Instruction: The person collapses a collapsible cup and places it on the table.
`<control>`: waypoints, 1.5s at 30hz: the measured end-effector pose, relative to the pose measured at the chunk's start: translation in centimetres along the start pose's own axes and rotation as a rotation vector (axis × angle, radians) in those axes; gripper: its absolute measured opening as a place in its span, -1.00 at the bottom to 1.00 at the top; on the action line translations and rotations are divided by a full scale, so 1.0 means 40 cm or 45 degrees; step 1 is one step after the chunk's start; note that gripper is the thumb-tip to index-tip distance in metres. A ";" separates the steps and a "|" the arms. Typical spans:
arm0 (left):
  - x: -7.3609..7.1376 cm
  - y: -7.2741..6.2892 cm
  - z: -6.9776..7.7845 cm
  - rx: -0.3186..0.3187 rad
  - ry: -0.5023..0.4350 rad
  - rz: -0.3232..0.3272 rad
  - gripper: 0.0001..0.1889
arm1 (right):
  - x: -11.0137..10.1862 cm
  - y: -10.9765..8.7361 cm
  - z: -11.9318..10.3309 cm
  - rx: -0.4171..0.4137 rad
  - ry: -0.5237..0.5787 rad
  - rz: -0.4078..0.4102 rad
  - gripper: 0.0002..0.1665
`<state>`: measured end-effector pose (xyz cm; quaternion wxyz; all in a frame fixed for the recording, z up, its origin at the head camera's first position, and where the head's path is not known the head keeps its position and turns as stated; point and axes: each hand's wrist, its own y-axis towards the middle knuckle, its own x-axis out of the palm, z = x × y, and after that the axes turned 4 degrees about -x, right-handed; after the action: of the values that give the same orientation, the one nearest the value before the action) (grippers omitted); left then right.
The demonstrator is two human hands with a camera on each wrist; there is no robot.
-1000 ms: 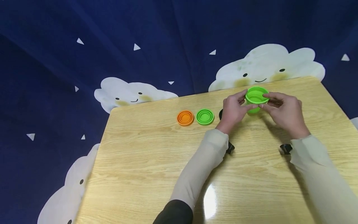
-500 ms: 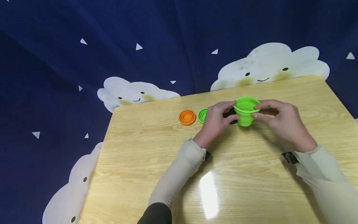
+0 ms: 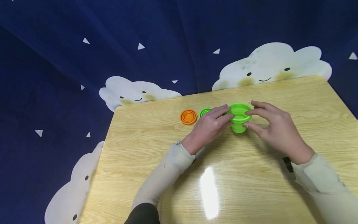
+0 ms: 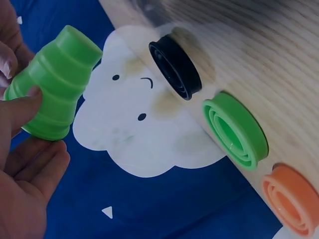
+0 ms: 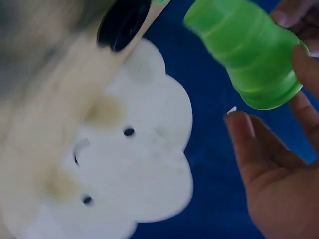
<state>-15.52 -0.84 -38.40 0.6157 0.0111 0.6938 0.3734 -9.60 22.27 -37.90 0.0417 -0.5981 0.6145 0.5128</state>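
A bright green collapsible cup (image 3: 238, 128) stands upright, pulled out to its full stepped height, with its wide rim on top. My left hand (image 3: 208, 126) holds it at the left side, the thumb (image 4: 31, 102) on the ribbed wall and the other fingers around the rim. My right hand (image 3: 275, 129) pinches the rim's right side between thumb and one finger, while another finger (image 5: 241, 132) stands apart from the cup. A flattened green cup (image 3: 204, 111) lies just beyond my left hand, which partly covers it. Left of that is a flattened orange cup (image 3: 188, 117).
A flattened black cup (image 4: 175, 67) lies beside the flattened green one in the left wrist view; my left hand hides it in the head view. The wooden table (image 3: 139, 140) ends at a dark blue curtain (image 3: 156, 37) printed with clouds.
Both hands have brought the green cup left and nearer to me. The left hand now covers part of the flattened green cup, and one right finger has lifted off the rim.
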 end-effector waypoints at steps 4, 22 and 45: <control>-0.001 -0.005 0.002 0.026 0.064 0.032 -0.78 | 0.009 0.004 -0.008 -0.292 -0.160 0.059 -0.34; -0.008 -0.009 0.012 0.111 0.203 0.137 -0.81 | 0.017 0.011 -0.026 -0.463 -0.353 0.071 -0.47; -0.048 -0.012 0.041 -0.373 -1.086 0.117 -0.86 | 0.054 -0.002 -0.024 -0.141 -0.038 0.214 -0.72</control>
<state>-13.42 -1.25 -36.97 0.8244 0.1076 0.3168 0.4566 -9.61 20.16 -38.91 -0.0255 -0.5382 0.6325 0.5564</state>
